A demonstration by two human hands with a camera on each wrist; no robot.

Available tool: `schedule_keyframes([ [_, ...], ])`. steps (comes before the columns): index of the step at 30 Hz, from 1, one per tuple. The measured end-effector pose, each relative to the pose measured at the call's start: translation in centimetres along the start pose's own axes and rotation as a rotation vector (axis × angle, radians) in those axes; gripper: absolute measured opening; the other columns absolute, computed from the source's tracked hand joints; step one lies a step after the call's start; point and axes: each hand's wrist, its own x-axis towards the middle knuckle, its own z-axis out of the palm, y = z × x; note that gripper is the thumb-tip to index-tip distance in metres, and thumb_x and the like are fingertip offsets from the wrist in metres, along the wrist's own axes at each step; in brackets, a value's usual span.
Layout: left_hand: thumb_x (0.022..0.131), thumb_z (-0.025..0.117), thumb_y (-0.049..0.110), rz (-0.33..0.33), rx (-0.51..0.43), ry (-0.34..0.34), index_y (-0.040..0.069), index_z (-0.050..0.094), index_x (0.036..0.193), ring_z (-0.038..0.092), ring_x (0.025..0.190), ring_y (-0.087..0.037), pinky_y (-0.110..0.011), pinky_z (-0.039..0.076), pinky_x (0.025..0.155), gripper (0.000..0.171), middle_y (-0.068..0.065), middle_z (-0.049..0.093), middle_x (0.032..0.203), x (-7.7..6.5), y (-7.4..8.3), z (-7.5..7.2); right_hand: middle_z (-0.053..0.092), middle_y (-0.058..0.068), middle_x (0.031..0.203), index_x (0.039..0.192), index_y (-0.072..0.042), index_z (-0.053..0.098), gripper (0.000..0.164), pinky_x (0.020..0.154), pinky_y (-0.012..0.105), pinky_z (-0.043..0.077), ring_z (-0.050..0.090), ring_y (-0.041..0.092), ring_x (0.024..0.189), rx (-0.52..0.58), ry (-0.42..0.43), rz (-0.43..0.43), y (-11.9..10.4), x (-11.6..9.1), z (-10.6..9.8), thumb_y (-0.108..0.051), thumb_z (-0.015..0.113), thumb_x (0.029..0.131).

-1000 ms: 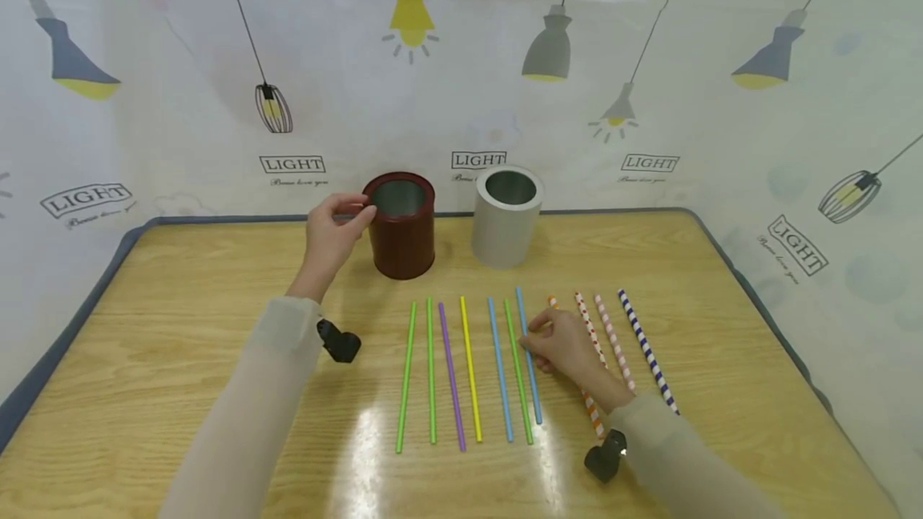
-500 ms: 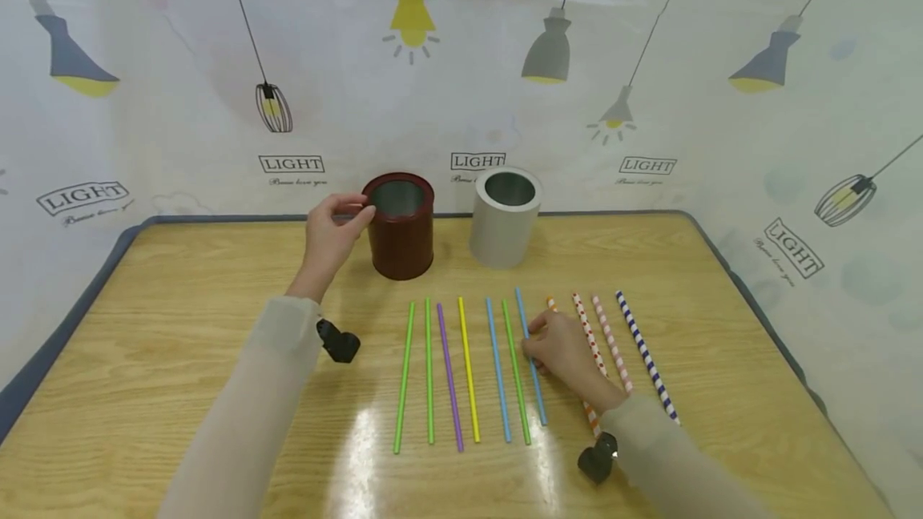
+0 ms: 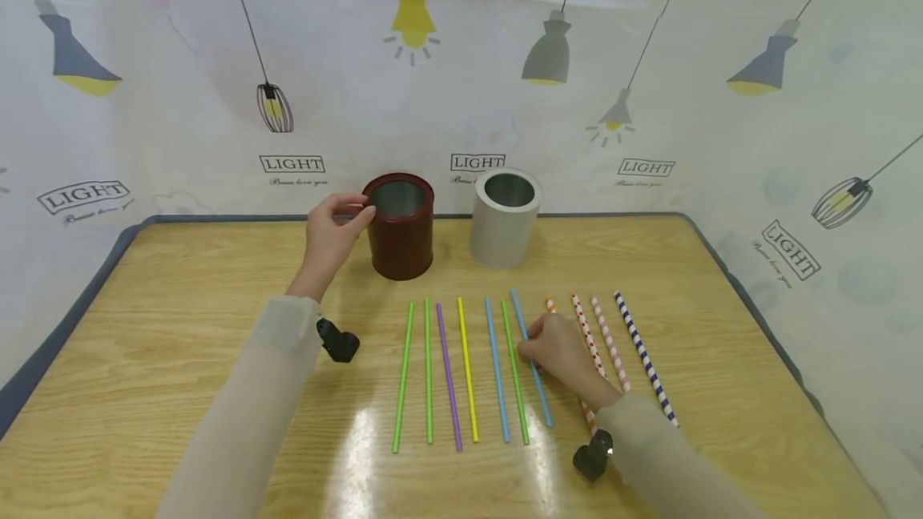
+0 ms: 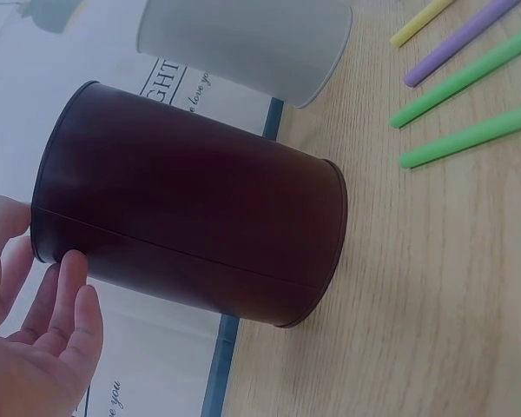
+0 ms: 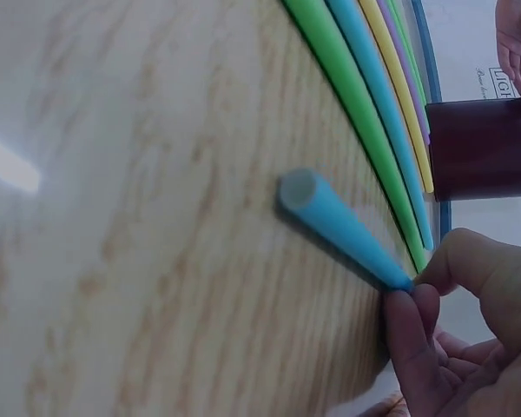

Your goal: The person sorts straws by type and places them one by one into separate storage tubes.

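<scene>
In the head view my right hand [image 3: 566, 352] pinches a blue straw [image 3: 543, 399] about midway along. The right wrist view shows this blue straw [image 5: 356, 239] with its round end toward the camera and thumb and fingertips closed on the far part. My left hand [image 3: 332, 243] touches the rim of a dark red canister [image 3: 402, 251] with loosely bent fingers. In the left wrist view the left hand's fingertips [image 4: 69, 269] meet the canister's top edge and side. A pale grey canister [image 3: 501, 235] stands upright to its right.
Left of the held straw lie green [image 3: 515, 391], blue [image 3: 498, 379], yellow [image 3: 468, 375], purple [image 3: 449, 383] and two more green straws [image 3: 429, 375]. Patterned straws, one orange-striped [image 3: 587, 416], one red-dotted [image 3: 587, 331], one pink [image 3: 611, 343] and one navy-striped [image 3: 646, 359], lie under and beyond my right forearm.
The blue straw in my right hand has turned slightly: its far end swings left and its near end right. My right fingers have closed on it. The left hand stays at the dark red canister.
</scene>
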Motion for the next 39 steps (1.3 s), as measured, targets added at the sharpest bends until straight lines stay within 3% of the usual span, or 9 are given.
schedule_keyframes([
  [8, 0.086, 0.065, 0.027, -0.009, 0.006, -0.010, 0.006, 0.061, 0.112, 0.057, 0.079, -0.017, -0.023, 0.049, 0.063, 0.034, -0.011, 0.057, 0.103, 0.2, -0.1, 0.2, 0.059, 0.003, 0.061, 0.076, 0.000, 0.062, 0.012, 0.038, 0.023, 0.045, 0.051, 0.009, 0.038, 0.054, 0.004, -0.017, 0.5, -0.2, -0.2, -0.009, 0.064, 0.068],
  [17, 0.085, 0.065, 0.028, -0.012, 0.015, 0.001, 0.006, 0.061, 0.112, 0.057, 0.080, -0.018, -0.023, 0.049, 0.064, 0.035, -0.011, 0.058, 0.104, 0.2, -0.2, 0.0, 0.062, 0.006, 0.066, 0.085, 0.006, 0.063, 0.018, 0.039, 0.024, 0.046, 0.050, 0.011, 0.041, 0.139, -0.001, -0.008, 0.3, -0.4, -1.0, -0.006, 0.064, 0.070],
  [24, 0.085, 0.066, 0.029, -0.001, 0.012, 0.008, 0.006, 0.061, 0.112, 0.056, 0.077, -0.017, -0.022, 0.049, 0.063, 0.035, -0.011, 0.057, 0.103, 0.2, -0.2, -0.1, 0.066, 0.010, 0.077, 0.086, 0.004, 0.065, 0.017, 0.051, 0.024, 0.048, 0.060, 0.017, 0.065, 0.146, 0.049, -0.070, 0.7, -0.1, -1.7, -0.005, 0.062, 0.072],
  [31, 0.086, 0.066, 0.027, 0.002, 0.008, 0.011, 0.005, 0.061, 0.112, 0.056, 0.075, -0.015, -0.021, 0.049, 0.063, 0.034, -0.011, 0.058, 0.102, 0.1, -0.2, 0.0, 0.064, 0.012, 0.076, 0.094, 0.006, 0.064, 0.022, 0.043, 0.025, 0.048, 0.056, 0.013, 0.051, 0.262, 0.052, -0.070, 0.0, -0.2, -2.8, -0.003, 0.059, 0.075],
  [36, 0.086, 0.065, 0.026, 0.002, -0.001, 0.000, 0.004, 0.061, 0.112, 0.056, 0.076, -0.016, -0.021, 0.050, 0.064, 0.034, -0.012, 0.058, 0.102, -0.1, -0.2, 0.1, 0.064, 0.013, 0.078, 0.099, 0.005, 0.064, 0.025, 0.048, 0.030, 0.053, 0.059, 0.016, 0.054, 0.330, 0.050, -0.062, -0.6, -0.4, -3.4, 0.000, 0.058, 0.075],
  [39, 0.086, 0.065, 0.027, -0.006, -0.021, -0.012, 0.004, 0.060, 0.113, 0.057, 0.080, -0.021, -0.028, 0.052, 0.069, 0.036, -0.013, 0.057, 0.102, -0.1, -0.2, 0.0, 0.065, 0.013, 0.079, 0.099, 0.005, 0.063, 0.025, 0.050, 0.032, 0.054, 0.061, 0.018, 0.058, 0.356, 0.055, -0.069, -1.0, -0.3, -3.6, 0.001, 0.057, 0.075],
])
